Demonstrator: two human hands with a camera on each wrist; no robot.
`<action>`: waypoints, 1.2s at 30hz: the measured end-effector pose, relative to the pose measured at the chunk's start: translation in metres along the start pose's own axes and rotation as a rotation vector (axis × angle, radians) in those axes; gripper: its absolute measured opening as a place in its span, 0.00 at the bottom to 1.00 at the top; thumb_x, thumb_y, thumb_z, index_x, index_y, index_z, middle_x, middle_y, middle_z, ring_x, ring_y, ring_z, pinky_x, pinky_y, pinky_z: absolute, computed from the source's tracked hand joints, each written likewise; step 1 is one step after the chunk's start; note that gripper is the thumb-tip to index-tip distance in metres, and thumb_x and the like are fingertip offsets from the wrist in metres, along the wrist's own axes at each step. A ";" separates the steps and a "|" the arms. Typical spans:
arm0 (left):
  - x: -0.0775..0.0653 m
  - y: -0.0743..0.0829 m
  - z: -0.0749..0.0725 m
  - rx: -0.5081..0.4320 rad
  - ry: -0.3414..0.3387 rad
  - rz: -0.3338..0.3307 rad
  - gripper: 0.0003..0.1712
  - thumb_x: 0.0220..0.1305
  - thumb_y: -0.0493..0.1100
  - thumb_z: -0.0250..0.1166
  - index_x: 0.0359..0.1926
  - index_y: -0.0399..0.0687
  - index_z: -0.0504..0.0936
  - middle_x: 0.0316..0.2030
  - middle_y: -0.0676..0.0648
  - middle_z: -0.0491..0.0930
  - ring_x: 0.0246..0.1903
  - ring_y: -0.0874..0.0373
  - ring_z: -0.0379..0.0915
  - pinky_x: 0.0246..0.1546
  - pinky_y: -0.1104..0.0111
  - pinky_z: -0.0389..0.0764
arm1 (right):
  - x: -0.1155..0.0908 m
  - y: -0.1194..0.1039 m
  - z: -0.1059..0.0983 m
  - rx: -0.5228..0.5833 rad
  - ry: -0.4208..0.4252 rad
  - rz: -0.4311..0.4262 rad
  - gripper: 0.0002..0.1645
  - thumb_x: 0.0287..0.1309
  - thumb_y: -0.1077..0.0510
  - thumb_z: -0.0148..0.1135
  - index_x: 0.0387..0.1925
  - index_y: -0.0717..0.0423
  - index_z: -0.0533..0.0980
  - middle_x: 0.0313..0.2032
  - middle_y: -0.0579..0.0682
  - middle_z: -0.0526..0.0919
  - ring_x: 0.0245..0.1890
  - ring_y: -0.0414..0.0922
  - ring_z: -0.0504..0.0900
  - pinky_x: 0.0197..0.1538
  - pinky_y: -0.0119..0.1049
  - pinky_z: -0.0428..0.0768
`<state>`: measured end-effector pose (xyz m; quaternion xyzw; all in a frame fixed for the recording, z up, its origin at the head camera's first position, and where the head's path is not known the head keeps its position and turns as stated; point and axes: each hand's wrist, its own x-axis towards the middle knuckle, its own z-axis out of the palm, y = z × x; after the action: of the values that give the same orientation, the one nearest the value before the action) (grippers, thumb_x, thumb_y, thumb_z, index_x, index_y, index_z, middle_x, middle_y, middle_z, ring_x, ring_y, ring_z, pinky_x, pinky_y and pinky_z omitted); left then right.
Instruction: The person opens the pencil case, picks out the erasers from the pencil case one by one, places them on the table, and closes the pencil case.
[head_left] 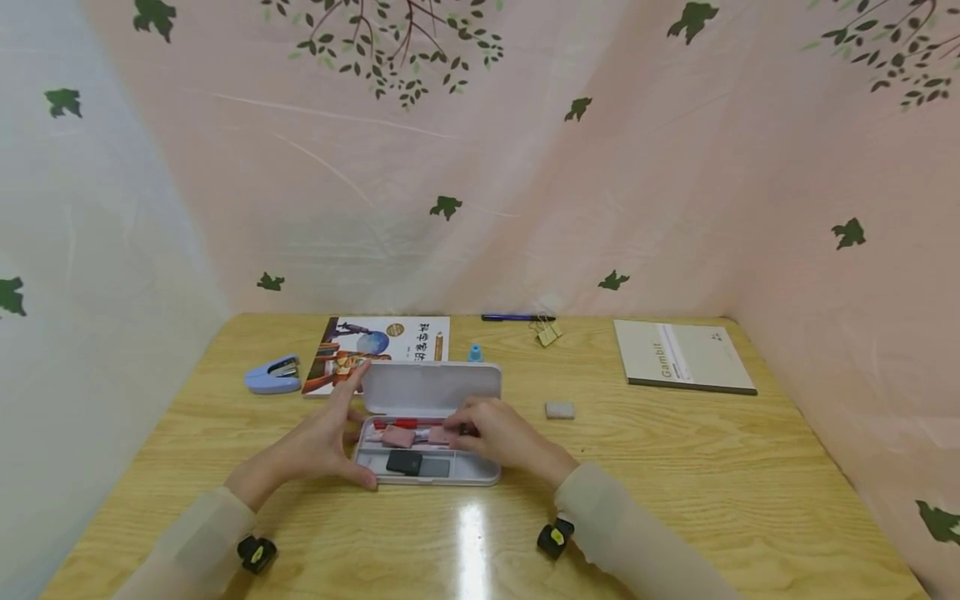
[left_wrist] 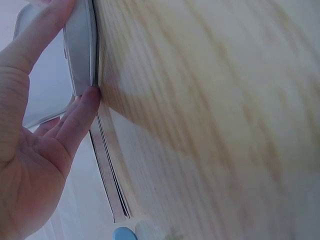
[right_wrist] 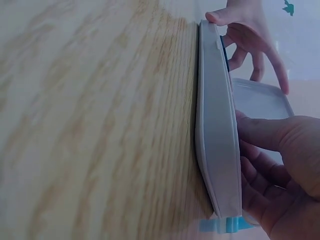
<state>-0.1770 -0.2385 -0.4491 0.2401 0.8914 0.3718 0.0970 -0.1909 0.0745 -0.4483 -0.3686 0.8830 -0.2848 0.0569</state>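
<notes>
An open, pale pencil case lies on the table with its lid tilted up at the back. My left hand holds its left end, thumb at the front corner and index finger up against the lid. My right hand reaches into the rear compartment, thumb and fingers around a small pink block; its fingertips are partly hidden in the right wrist view. Left of that lies another pink block, in front of a red pen. The front compartment holds a black block and a grey piece.
Behind the case lie a picture book and a light-blue bottle. A blue stapler is at left. To the right are a grey eraser, binder clip, dark pen and notebook.
</notes>
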 end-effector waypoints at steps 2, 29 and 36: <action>0.000 0.000 0.000 0.002 0.000 0.003 0.87 0.36 0.60 0.87 0.79 0.74 0.25 0.73 0.38 0.52 0.53 0.50 0.77 0.54 0.51 0.81 | -0.001 0.000 0.001 -0.012 -0.001 0.000 0.15 0.65 0.56 0.69 0.51 0.55 0.86 0.42 0.46 0.85 0.41 0.39 0.81 0.44 0.29 0.80; 0.000 0.001 -0.001 0.012 0.000 0.003 0.87 0.35 0.61 0.86 0.79 0.73 0.26 0.72 0.38 0.53 0.53 0.50 0.77 0.54 0.51 0.80 | -0.022 -0.009 -0.022 -0.162 0.006 -0.013 0.12 0.67 0.58 0.66 0.51 0.53 0.84 0.46 0.47 0.80 0.42 0.39 0.79 0.45 0.30 0.81; 0.001 -0.001 -0.001 0.019 0.003 0.010 0.87 0.34 0.61 0.86 0.79 0.73 0.26 0.70 0.39 0.55 0.52 0.52 0.77 0.53 0.53 0.82 | -0.059 0.013 -0.055 -0.101 0.038 -0.032 0.12 0.68 0.61 0.65 0.51 0.54 0.83 0.46 0.46 0.81 0.37 0.37 0.77 0.37 0.28 0.80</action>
<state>-0.1782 -0.2389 -0.4493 0.2450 0.8939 0.3641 0.0916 -0.1733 0.1479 -0.4167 -0.3797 0.8911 -0.2479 0.0168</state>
